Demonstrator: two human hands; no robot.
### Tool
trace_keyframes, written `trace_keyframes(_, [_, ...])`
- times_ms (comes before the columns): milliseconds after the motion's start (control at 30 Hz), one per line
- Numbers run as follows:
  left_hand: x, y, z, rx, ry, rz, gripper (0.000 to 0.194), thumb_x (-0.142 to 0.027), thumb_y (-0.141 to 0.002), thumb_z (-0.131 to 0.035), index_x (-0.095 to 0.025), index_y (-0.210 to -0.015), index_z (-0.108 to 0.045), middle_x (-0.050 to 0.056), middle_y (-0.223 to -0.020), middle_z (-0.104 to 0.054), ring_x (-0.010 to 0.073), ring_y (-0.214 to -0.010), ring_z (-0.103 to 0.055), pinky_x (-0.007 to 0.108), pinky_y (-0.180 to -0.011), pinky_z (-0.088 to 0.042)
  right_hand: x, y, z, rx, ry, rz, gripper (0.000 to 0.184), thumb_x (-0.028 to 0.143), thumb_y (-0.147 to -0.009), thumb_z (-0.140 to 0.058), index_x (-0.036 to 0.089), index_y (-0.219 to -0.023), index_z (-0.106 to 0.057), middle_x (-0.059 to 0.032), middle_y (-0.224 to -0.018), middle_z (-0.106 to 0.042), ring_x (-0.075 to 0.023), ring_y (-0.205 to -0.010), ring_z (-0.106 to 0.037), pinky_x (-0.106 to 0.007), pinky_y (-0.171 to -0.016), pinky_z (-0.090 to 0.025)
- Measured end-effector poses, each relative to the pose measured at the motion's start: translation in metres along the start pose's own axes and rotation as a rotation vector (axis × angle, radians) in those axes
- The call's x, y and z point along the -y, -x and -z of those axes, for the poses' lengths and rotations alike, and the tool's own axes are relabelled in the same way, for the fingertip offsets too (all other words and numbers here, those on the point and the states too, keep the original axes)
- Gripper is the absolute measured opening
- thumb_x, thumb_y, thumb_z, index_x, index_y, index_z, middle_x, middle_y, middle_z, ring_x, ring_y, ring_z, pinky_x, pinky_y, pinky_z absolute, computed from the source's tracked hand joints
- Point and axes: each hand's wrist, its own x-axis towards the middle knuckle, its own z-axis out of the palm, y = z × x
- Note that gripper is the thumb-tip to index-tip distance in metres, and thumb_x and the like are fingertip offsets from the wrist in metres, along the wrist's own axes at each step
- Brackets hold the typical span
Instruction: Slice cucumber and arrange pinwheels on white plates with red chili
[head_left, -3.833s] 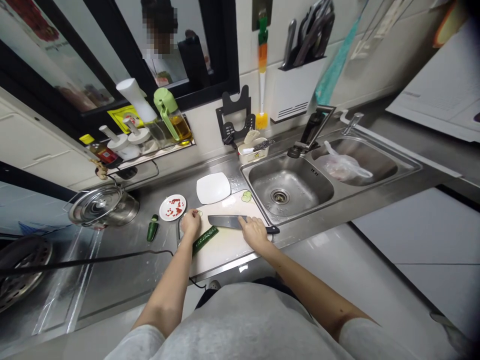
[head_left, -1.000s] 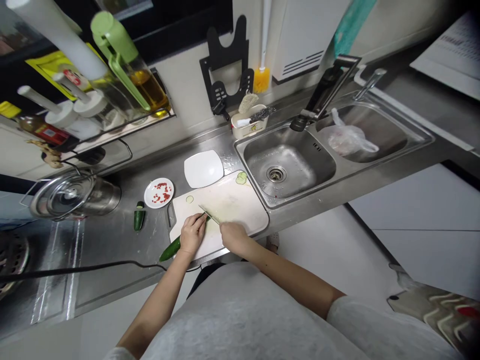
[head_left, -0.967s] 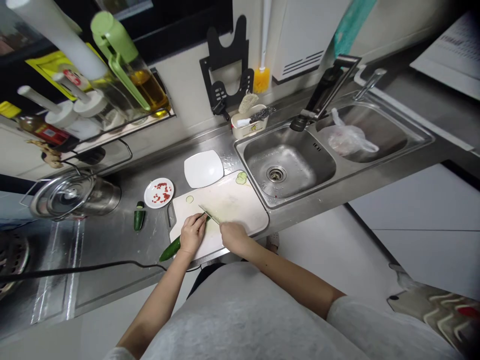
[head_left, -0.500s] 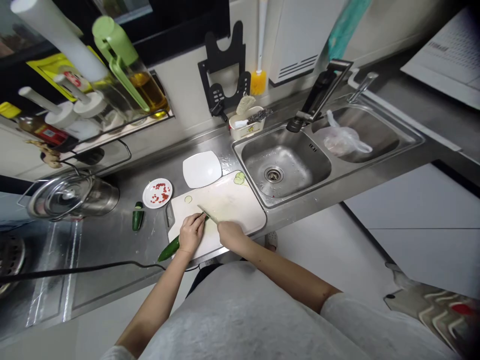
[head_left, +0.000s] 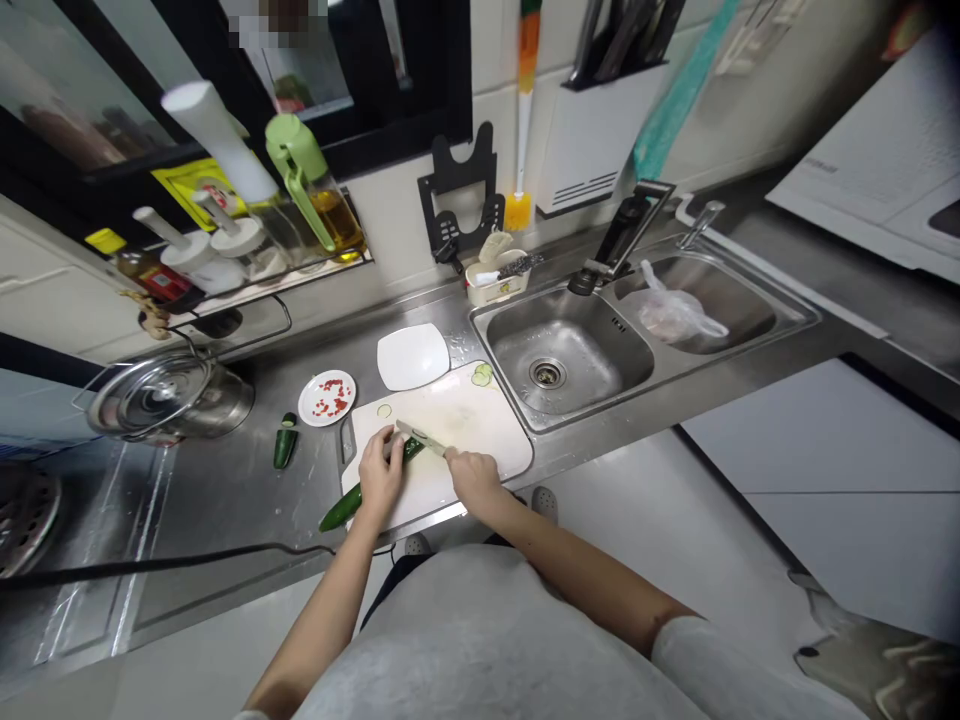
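Observation:
A white cutting board (head_left: 480, 430) lies on the steel counter beside the sink. On it lies a long green cucumber (head_left: 341, 508), its tail end sticking out over the board's left edge. My left hand (head_left: 380, 474) is closed over the cucumber, pressing it down. My right hand (head_left: 471, 475) grips the handle of a cleaver-style knife (head_left: 420, 437), whose blade stands on edge against the cucumber right beside my left fingers. A single cucumber slice (head_left: 385, 410) lies near the board's far left corner. A small pile of slices (head_left: 481, 375) sits at its far right corner.
A small plate of chopped red chili (head_left: 327, 397), an empty white square plate (head_left: 413, 355) and a cucumber end piece (head_left: 285, 446) lie left of and behind the board. A lidded steel pot (head_left: 169, 398) stands far left. The sink (head_left: 562, 350) is right; a black cable (head_left: 150, 565) crosses the counter.
3.8 s ago the knife lay flat across the board and my left hand was at the slice; since then both hands came onto the cucumber. The view has tilted up in the last half second.

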Motion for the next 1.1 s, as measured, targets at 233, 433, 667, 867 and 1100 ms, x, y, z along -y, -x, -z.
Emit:
trace_keyframes(233, [-0.012, -0.034, 0.013, 0.167, 0.17, 0.101, 0.039, -0.046, -0.087, -0.054, -0.019, -0.113, -0.066, 0.011, -0.113, -0.068, 0.0233, -0.105, -0.063, 0.038, -0.092, -0.049, -0.027, 0.0, 0.011, -0.178, 0.159, 0.015, 0.043, 0.011, -0.094, -0.037, 0.019, -0.135, -0.05, -0.0154, -0.103, -0.064, -0.0231, -0.099, -0.057, -0.036, -0.084, -0.036])
trace_keyframes(433, [-0.026, -0.045, 0.015, 0.409, 0.168, 0.02, 0.034, -0.046, -0.077, -0.065, -0.02, -0.097, -0.073, 0.009, -0.103, -0.072, 0.0238, -0.097, -0.065, 0.037, -0.091, -0.049, -0.04, 0.0, 0.018, -0.26, 0.211, 0.078, 0.048, 0.012, -0.094, -0.035, 0.02, -0.14, -0.047, -0.0154, -0.102, -0.062, -0.0245, -0.096, -0.052, -0.037, -0.084, -0.032])
trace_keyframes(667, [-0.03, -0.045, 0.003, 0.359, 0.291, 0.171, 0.025, -0.041, -0.074, -0.065, -0.02, -0.086, -0.071, 0.004, -0.091, -0.072, 0.0193, -0.084, -0.066, 0.031, -0.078, -0.05, -0.047, 0.0, 0.012, -0.293, 0.241, 0.085, 0.046, 0.015, -0.095, -0.034, 0.021, -0.137, -0.051, -0.0142, -0.099, -0.061, -0.0234, -0.093, -0.05, -0.036, -0.082, -0.03])
trace_keyframes(867, [-0.014, -0.049, -0.007, 0.25, 0.153, 0.411, 0.02, -0.038, -0.077, -0.06, -0.021, -0.083, -0.068, 0.0, -0.072, -0.069, 0.0155, -0.067, -0.061, 0.025, -0.062, -0.043, -0.055, 0.004, 0.002, -0.256, 0.229, 0.028, 0.043, 0.018, -0.094, -0.041, 0.023, -0.135, -0.053, -0.0123, -0.1, -0.063, -0.0231, -0.095, -0.053, -0.035, -0.082, -0.031])
trace_keyframes(1100, [0.007, -0.068, -0.015, 0.13, -0.006, 0.484, 0.013, -0.032, -0.078, -0.06, -0.025, -0.086, -0.068, 0.001, -0.079, -0.071, 0.0182, -0.075, -0.063, 0.027, -0.067, -0.041, -0.065, 0.007, 0.005, -0.225, 0.233, -0.021, 0.042, 0.02, -0.091, -0.048, 0.026, -0.132, -0.055, -0.0098, -0.102, -0.065, -0.0225, -0.097, -0.056, -0.034, -0.083, -0.032])
